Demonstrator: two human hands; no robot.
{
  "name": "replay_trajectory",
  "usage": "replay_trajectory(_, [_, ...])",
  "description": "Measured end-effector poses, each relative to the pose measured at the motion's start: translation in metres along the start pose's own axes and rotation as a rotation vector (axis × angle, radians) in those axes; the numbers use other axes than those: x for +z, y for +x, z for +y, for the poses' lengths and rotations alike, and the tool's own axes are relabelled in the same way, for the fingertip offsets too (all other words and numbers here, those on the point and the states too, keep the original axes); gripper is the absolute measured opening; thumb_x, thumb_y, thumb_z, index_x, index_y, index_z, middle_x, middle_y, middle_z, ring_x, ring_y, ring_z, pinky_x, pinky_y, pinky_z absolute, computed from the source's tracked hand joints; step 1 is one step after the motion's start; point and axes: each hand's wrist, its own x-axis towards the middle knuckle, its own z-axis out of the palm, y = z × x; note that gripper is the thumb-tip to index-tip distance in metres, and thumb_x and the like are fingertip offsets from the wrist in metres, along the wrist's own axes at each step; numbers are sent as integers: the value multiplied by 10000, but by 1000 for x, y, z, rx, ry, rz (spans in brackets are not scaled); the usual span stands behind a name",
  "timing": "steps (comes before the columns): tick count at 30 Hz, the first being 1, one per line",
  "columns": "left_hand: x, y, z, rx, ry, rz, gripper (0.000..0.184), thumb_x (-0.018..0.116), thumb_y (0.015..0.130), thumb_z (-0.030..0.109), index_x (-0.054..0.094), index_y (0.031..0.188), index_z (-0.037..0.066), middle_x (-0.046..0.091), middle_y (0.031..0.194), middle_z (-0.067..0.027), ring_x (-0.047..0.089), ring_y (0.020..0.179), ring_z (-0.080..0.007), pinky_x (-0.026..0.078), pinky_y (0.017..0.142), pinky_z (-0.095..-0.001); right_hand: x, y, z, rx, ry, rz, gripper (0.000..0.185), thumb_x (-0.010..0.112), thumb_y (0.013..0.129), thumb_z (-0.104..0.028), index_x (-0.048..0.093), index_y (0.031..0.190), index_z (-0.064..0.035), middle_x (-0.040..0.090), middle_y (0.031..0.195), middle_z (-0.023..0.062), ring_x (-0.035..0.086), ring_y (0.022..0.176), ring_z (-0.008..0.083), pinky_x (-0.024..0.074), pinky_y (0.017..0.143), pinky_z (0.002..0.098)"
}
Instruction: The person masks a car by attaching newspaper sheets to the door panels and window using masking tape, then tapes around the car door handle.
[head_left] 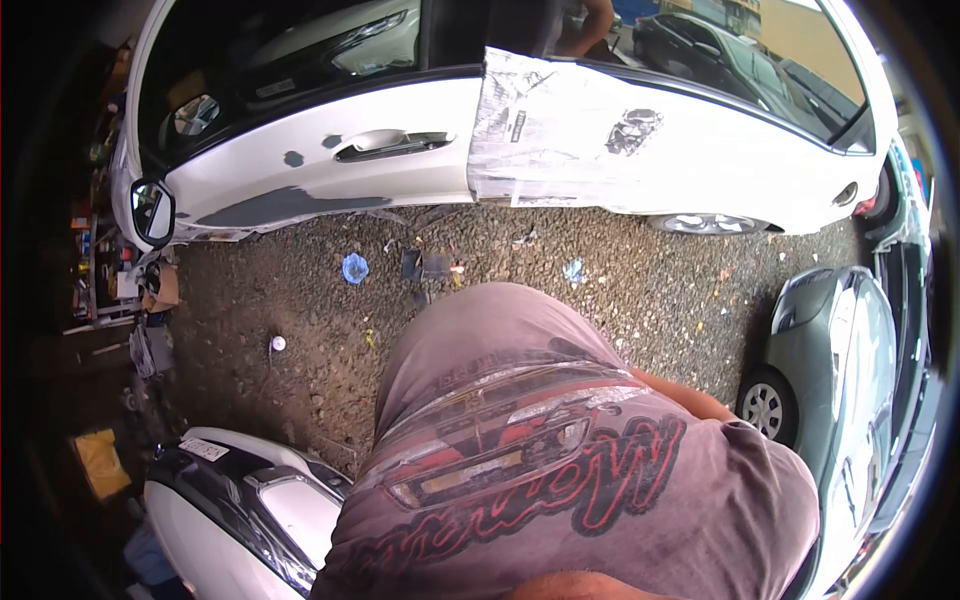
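Neither of my hands shows. On the right, part of my bare right arm (685, 393) emerges past my printed shirt (520, 340), and the hand at its end is hidden. In front of me stands a white car (300, 130), side on. Smooth grey patches (265, 205) mark the lower part of its door, with two small grey spots near the door handle (395, 146). Newspaper (515, 125) covers the panel to the right of that door. A bent arm (594, 28) appears at the top, near the dark windows; whether it is a reflection I cannot tell.
Gravel ground (640, 280) lies between me and the car, with a crumpled blue piece (355, 268) and other litter on it. Another white car (240, 500) is at lower left, a grey car (850, 350) at right. Cluttered shelves (95, 270) stand at far left.
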Motion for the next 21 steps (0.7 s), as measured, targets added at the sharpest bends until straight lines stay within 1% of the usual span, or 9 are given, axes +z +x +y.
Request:
replay_trajectory(7, [3,-17,10,-48,55,-30,345,719,963,296,793,1200,56,769,1184,-236,761,1050,-439,604,888,-506,-6,-10,13,18,154,-20,380,761,887,-110,801,1259,-43,817,1101,151,775,952,279,599,851,435])
replay_trajectory(10, [2,-24,17,-63,74,-44,344,716,969,294,792,1206,56,769,1193,-235,762,1055,-438,604,890,-505,-11,-25,10,60,268,-22,383,761,885,-108,799,1259,-35,818,1087,152,774,940,276,600,839,430])
replay_trajectory(13, [2,-31,22,-78,90,-52,343,713,975,291,791,1212,57,769,1203,-234,763,1059,-437,604,891,-503,-19,-33,14,62,297,-71,385,761,883,-105,797,1259,-27,818,1073,154,773,929,272,600,828,425])
replay_trajectory(16, [4,-36,27,-86,94,-54,341,710,981,288,790,1218,57,769,1213,-233,764,1063,-435,604,893,-501,-27,-29,40,-33,235,-192,306,741,877,-74,792,1164,21,750,855,97,685,755,201,540,685,356])
replay_trajectory(19, [6,-39,29,-87,91,-52,340,707,987,286,790,1225,57,769,1222,-233,765,1068,-434,605,894,-500,-36,-28,40,-151,142,-213,221,718,885,-68,785,1078,18,711,796,71,630,695,175,498,639,347])
replay_trajectory(21, [9,-44,27,-89,93,-56,339,705,991,284,789,1229,57,769,1228,-232,766,1071,-433,605,895,-499,-35,-21,41,-78,11,-145,192,714,895,-77,782,1048,18,701,777,75,632,684,170,491,622,348])
